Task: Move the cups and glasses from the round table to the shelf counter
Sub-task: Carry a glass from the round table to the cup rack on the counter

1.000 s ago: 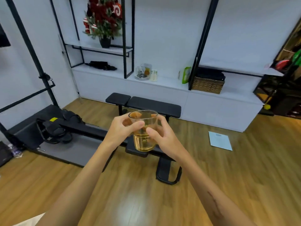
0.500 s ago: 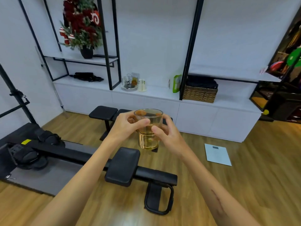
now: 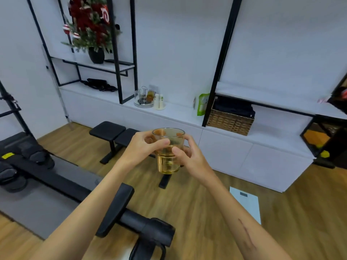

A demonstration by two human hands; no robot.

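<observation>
Mid-room, over the black bench (image 3: 120, 209), both hands held one amber glass (image 3: 168, 151) upright in the air: left hand (image 3: 144, 147) wrapped the near side, right hand (image 3: 187, 154) pinched the other. White shelf counter (image 3: 180, 111) was well ahead. Risks: tripping on the bench, or tilt slopping the liquid.
</observation>
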